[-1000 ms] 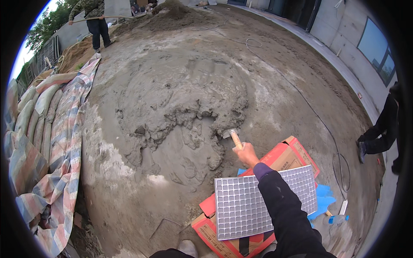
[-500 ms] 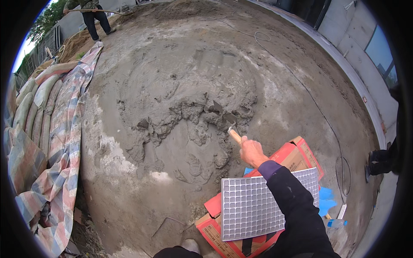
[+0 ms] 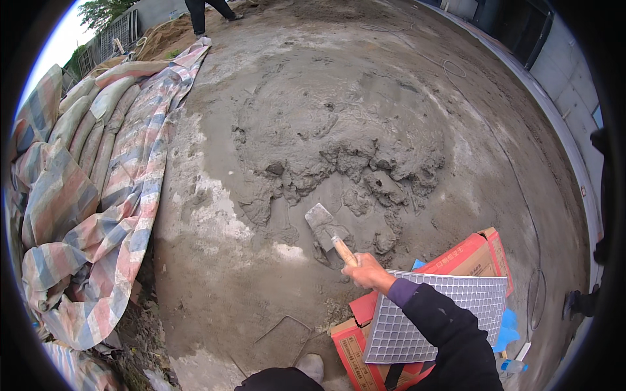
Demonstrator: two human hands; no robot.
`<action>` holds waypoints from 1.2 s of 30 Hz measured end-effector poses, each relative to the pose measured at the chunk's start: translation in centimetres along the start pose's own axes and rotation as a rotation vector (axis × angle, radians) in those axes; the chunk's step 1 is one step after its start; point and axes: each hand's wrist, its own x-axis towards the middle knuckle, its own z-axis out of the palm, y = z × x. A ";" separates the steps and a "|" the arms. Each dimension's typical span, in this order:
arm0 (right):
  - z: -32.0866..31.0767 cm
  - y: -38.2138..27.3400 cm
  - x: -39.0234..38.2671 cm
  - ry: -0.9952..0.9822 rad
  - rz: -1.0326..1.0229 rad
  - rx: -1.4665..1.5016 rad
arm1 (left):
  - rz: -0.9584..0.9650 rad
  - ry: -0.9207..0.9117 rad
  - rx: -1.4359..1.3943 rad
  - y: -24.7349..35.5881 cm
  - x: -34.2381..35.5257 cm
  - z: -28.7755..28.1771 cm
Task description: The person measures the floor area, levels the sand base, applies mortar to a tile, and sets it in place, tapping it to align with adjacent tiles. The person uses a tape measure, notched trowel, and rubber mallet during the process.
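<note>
My right hand [image 3: 369, 272] is closed around the wooden handle of a trowel [image 3: 321, 220]. The flat, mortar-smeared blade lies over the scraped hollow at the near side of a wide heap of wet grey mortar [image 3: 339, 124]. Whether the blade touches the mortar beneath, I cannot tell. Under my right forearm rests a grey plastic grid tray [image 3: 404, 326] with many square cells, on top of a flattened red and brown cardboard box [image 3: 450, 257]. My left hand is out of sight.
Striped tarpaulin [image 3: 140, 195] and stacked filled sacks [image 3: 81, 124] line the left. A bent thin rod [image 3: 287, 319] lies near my shoe. Along the right runs a cable [image 3: 508, 156], with a plastic bottle [image 3: 514, 366] by the box. One person's legs [image 3: 207, 14] stand far off, another's foot [image 3: 574, 303] at right.
My right hand has drawn the trowel left and nearer, from the heap's broken edge into the hollow, and its blade now shows flat. The view has shifted left.
</note>
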 end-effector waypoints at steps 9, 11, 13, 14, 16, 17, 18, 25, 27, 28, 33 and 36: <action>8.0 -11.9 16.9 0.151 0.103 0.419 | 0.098 0.094 -0.026 2.1 -2.1 -2.3; 7.0 -12.7 17.9 0.096 0.062 0.556 | 0.108 0.097 -0.020 2.2 -2.6 -2.5; 5.9 -12.2 17.3 0.090 0.074 0.608 | 0.126 0.088 -0.021 2.1 -3.1 -2.6; 5.5 -11.7 16.6 0.066 0.031 0.574 | 0.135 0.083 -0.026 2.0 -3.2 -2.6; 4.7 -11.0 15.1 0.065 -0.033 0.517 | 0.124 0.060 -0.024 1.9 -3.3 -2.5; 4.3 -10.9 14.4 0.079 -0.044 0.513 | 0.118 0.046 -0.015 1.9 -3.2 -2.4; 4.0 -11.0 13.7 0.082 -0.089 0.520 | 0.117 0.038 -0.009 2.0 -3.0 -2.3; -5.3 -8.4 3.6 0.018 -0.397 0.492 | 0.071 -0.016 -0.015 1.9 -1.4 0.3; -10.3 -4.3 -3.0 0.027 -0.361 0.417 | 0.014 -0.031 -0.098 1.4 -0.8 1.4; -12.7 -2.1 -6.9 0.015 -0.406 0.348 | 0.041 -0.032 -0.057 1.0 -0.3 2.0; -18.9 8.6 -28.3 0.505 -0.422 -0.543 | 0.033 0.006 0.039 -1.3 3.4 5.2; -18.6 16.4 -36.5 0.669 -0.369 -0.863 | 0.014 0.128 0.042 -3.5 5.9 7.9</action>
